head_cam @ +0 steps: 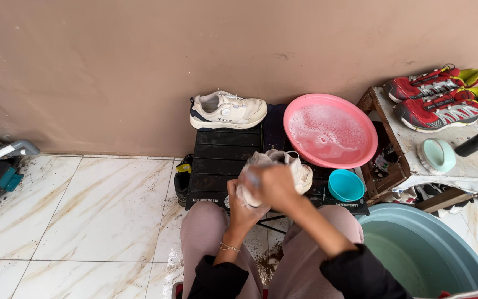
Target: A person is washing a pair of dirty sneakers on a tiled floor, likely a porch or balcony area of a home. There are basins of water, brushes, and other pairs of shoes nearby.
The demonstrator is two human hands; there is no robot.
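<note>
Over the black table (222,160), both hands (261,191) grip a cream shoe (294,166).

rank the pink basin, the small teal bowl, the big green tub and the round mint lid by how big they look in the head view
1. green tub, though it is cut off by the frame and nearest the camera, so its lead is partly nearness
2. pink basin
3. teal bowl and mint lid: they look about alike, so I won't rank them

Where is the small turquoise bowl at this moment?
In the head view, the small turquoise bowl sits on the black folding table, right of the hands, just below the pink basin of soapy water.
</note>
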